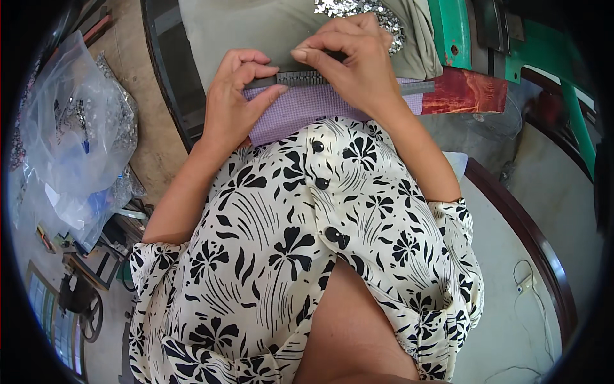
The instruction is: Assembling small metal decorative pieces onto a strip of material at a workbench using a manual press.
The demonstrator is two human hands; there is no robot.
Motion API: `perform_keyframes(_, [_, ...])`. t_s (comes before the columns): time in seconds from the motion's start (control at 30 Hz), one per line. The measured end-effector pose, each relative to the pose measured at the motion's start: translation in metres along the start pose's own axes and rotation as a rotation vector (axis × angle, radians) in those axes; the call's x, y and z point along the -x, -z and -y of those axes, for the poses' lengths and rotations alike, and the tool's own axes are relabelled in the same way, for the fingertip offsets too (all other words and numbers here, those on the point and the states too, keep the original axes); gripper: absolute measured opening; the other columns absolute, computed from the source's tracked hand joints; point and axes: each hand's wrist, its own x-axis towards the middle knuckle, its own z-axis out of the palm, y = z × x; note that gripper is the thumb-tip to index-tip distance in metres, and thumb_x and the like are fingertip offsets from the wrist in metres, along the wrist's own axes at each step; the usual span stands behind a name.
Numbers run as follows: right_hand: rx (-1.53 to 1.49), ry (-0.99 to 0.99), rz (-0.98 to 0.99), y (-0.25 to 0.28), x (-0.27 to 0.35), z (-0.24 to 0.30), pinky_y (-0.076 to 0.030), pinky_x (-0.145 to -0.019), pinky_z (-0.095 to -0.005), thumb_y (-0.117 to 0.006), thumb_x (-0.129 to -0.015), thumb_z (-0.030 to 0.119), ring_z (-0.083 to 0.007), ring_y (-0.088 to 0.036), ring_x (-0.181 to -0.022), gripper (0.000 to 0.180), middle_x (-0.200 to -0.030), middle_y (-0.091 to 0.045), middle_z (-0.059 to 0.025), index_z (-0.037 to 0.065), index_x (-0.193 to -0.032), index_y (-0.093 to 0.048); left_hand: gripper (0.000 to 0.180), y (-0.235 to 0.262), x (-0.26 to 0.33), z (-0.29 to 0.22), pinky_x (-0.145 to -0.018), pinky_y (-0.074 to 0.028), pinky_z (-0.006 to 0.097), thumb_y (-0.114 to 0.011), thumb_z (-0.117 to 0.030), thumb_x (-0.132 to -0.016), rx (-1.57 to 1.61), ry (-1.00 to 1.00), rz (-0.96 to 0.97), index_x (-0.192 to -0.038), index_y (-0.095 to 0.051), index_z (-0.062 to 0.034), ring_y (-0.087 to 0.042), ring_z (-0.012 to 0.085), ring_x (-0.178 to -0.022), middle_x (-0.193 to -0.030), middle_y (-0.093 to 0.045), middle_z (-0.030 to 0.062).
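A narrow dark grey toothed strip (302,78) lies across my front, along the edge of a purple checked cloth (281,115). My left hand (233,93) has its thumb and fingers closed about the strip's left end. Over the strip, my right hand (358,61) is pinched, thumb against forefinger; whatever sits between the tips is too small to make out. Beyond both hands stretches a grey-green cloth (240,29). On it, partly behind my right hand, is a heap of shiny silver flakes (393,29).
Clear plastic bags (77,147) with silver bits inside hang at the left. A red patterned panel (470,91) sticks out on the right, below green metal framing (451,32). A dark curved rail (531,230) and a white cable (540,301) are at the lower right.
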Motion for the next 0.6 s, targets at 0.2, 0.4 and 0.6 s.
perform_keyframes(0.2, [-0.089, -0.157, 0.232, -0.012, 0.0, 0.007, -0.025, -0.097, -0.0414, -0.079, -0.079, 0.031, -0.0244, -0.045, -0.105, 0.016, -0.092, -0.067, 0.0056, 0.016, -0.085, -0.081, 0.028, 0.001, 0.003, 0.005, -0.084, -0.052, 0.033, -0.083, -0.007, -0.072, -0.008, -0.013, -0.025, -0.094, -0.067, -0.0021, -0.064, 0.0255, -0.101, -0.112, -0.062, 0.0107])
perform_keyframes(0.4, [-0.05, -0.127, 0.265, -0.013, -0.002, 0.006, -0.024, -0.098, -0.0409, -0.08, -0.076, 0.032, -0.0258, -0.044, -0.106, 0.017, -0.094, -0.064, 0.004, 0.018, -0.086, -0.082, 0.027, 0.001, 0.003, 0.004, -0.084, -0.052, 0.033, -0.083, -0.007, -0.072, 0.006, 0.006, -0.034, -0.091, -0.065, -0.0014, -0.064, 0.0259, -0.101, -0.113, -0.062, 0.011])
perform_keyframes(0.6, [-0.053, -0.13, 0.251, -0.012, -0.003, 0.005, -0.024, -0.098, -0.0413, -0.082, -0.072, 0.032, -0.0258, -0.044, -0.106, 0.017, -0.092, -0.062, 0.0034, 0.019, -0.083, -0.082, 0.026, -0.001, 0.001, 0.002, -0.084, -0.052, 0.033, -0.083, -0.007, -0.072, 0.005, 0.023, -0.035, -0.09, -0.065, -0.0016, -0.064, 0.0259, -0.101, -0.113, -0.062, 0.0106])
